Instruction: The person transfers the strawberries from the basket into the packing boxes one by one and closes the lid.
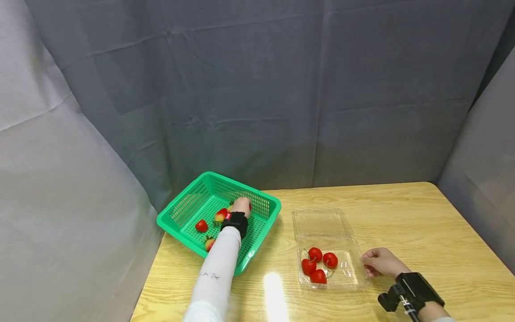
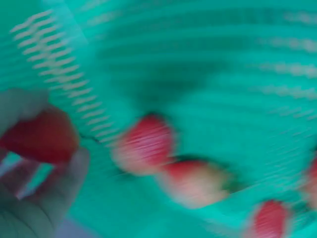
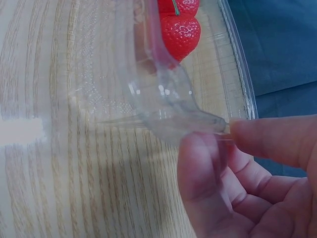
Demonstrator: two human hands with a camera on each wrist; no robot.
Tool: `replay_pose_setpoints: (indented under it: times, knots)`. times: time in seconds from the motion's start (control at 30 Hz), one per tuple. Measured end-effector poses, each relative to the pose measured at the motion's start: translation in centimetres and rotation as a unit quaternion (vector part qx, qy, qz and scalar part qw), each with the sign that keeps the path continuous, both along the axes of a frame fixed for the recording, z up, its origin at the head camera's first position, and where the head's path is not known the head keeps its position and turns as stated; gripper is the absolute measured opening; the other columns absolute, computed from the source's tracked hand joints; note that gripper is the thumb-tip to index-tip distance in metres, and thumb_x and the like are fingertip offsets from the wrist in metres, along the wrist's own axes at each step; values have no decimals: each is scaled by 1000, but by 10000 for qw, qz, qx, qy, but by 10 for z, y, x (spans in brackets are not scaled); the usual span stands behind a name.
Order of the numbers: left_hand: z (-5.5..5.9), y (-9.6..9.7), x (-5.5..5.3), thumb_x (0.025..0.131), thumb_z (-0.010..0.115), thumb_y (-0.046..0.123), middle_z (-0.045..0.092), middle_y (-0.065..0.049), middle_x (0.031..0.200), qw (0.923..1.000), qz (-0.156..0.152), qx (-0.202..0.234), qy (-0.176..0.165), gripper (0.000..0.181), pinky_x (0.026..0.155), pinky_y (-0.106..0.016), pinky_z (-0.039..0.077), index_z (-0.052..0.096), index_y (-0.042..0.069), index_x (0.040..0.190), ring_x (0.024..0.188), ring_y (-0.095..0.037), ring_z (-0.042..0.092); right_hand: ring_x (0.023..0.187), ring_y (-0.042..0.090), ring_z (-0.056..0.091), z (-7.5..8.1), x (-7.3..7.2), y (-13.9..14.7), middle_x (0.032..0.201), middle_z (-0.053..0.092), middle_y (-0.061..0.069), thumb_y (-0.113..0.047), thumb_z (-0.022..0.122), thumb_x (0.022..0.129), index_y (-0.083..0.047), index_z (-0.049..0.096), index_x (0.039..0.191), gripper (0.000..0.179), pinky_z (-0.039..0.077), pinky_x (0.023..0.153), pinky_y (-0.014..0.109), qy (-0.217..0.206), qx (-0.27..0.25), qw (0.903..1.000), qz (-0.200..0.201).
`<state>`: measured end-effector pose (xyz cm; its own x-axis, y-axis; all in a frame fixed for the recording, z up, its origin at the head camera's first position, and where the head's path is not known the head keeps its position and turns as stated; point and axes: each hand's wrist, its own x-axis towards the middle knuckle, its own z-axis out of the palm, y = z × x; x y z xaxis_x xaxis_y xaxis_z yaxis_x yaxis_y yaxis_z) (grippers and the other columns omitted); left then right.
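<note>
Inside the green basket (image 1: 257,250), my left hand (image 1: 242,205) pinches a red cherry (image 2: 42,136) with a thin dark stem between thumb and fingers. Strawberries, red with pale parts, lie around it; one strawberry (image 1: 220,215) is left of the wrist and another strawberry (image 2: 148,144) appears blurred in the left wrist view. On the table, my right hand (image 1: 382,263) pinches the right edge of a clear plastic box (image 3: 168,99) between thumb and forefinger. Several red cherries (image 1: 315,254) with stems sit in the box's left part.
The box's clear lid (image 1: 322,222) lies folded back behind it. A wooden table (image 1: 402,214) carries basket and box. Grey cloth (image 1: 241,89) stands behind the table and along both sides. A red fruit (image 1: 201,226) lies in the basket's left part.
</note>
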<state>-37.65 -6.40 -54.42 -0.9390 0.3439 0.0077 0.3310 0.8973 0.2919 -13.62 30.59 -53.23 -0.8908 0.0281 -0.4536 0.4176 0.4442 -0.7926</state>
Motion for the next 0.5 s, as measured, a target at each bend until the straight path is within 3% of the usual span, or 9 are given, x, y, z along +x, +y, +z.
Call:
replay_pose_setpoints:
  times: [0.07,0.13,0.17,0.2,0.27,0.37,0.5]
  knots:
    - [38,15,11,76,66,-3,61,-9,90,9993,73,216,290,17,69,-35,48,69,9,88,88,-28,57,60,15,54,0,0,0,71,55,10,-6,49,92,16,50,100,24,51,57,29,2,-6,10000,20]
    - [71,34,25,75,67,-2,59,-9,93,9957,-157,427,801,21,68,-35,49,69,11,92,89,-29,55,60,15,54,0,0,1,71,55,10,-7,49,92,16,49,101,25,51,57,30,-4,-14,10000,8]
    - [97,48,42,74,68,-4,59,-10,98,9960,-151,427,767,26,71,-36,50,69,9,96,94,-30,55,60,15,55,0,0,1,71,55,10,-7,49,92,16,49,101,25,51,58,30,-7,-18,10000,5]
    - [111,60,53,73,69,-2,59,-8,101,9936,-379,464,959,30,73,-35,50,68,11,101,95,-29,54,60,15,55,0,0,1,71,55,10,-7,49,92,16,49,101,25,51,58,30,-6,-25,10000,3]
    - [127,83,75,73,69,1,59,-5,103,9844,-1002,331,1410,33,73,-29,50,67,12,104,94,-25,54,60,15,55,-1,1,0,71,55,10,-7,48,92,16,49,101,25,51,58,30,-13,-35,10000,4]
    - [130,119,111,76,69,7,58,0,104,9648,-1943,-131,1769,34,74,-21,48,66,16,109,93,-18,54,60,15,54,-2,0,-1,71,55,9,-7,49,92,16,49,101,24,51,58,29,-7,-25,10000,-14]
    - [99,160,155,78,68,11,56,6,98,9345,-2980,-849,1752,31,72,-14,44,66,22,106,89,-10,52,59,14,54,-2,0,-2,70,54,9,-6,49,91,16,50,99,24,51,57,29,7,21,10000,-41]
